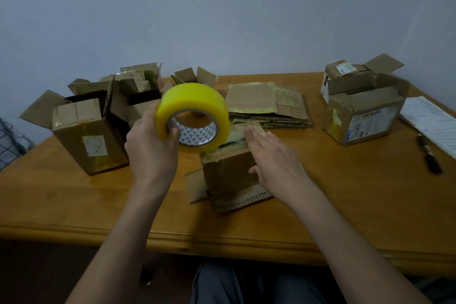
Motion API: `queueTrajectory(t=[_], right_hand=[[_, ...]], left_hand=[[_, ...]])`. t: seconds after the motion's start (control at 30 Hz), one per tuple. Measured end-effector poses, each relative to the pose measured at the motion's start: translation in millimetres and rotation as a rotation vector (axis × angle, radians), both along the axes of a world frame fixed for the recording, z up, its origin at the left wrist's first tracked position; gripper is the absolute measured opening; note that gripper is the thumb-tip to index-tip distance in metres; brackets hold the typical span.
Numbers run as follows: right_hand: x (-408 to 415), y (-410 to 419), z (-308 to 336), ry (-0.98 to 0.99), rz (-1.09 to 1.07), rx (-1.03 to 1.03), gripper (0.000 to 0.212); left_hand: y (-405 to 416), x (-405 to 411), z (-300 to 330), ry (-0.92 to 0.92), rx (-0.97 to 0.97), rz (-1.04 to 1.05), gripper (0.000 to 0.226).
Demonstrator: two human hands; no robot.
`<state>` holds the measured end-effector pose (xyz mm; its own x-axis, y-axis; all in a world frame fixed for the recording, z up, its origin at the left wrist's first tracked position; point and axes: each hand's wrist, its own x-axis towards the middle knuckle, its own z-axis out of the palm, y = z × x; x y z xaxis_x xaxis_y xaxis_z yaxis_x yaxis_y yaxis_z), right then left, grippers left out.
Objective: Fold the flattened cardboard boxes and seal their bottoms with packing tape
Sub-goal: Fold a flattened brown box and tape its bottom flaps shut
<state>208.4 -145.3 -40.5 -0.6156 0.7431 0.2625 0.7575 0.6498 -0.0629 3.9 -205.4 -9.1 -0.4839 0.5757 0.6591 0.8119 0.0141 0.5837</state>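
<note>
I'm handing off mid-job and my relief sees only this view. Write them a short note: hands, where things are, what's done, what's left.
Left hand grips the yellow tape roll, lifted above the small box.
Right hand lies flat, fingers straight, on the small box at the table's centre.
Done: assembled boxes stand at the left and right.
Left: whether this box's seam is fully taped cannot be told; then the flattened stack behind it.

I can read no text: the labels on the boxes [365,116] right of the tape roll [195,116] are too blurred.
</note>
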Motion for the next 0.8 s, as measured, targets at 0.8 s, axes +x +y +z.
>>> queueTrajectory(t=[0.8], right_hand=[[-11,5,2,0.047,-0.045,-0.045,0.072]], left_hand=[[-21,-43,-50,-0.130,-0.386,0.041,0.031]])
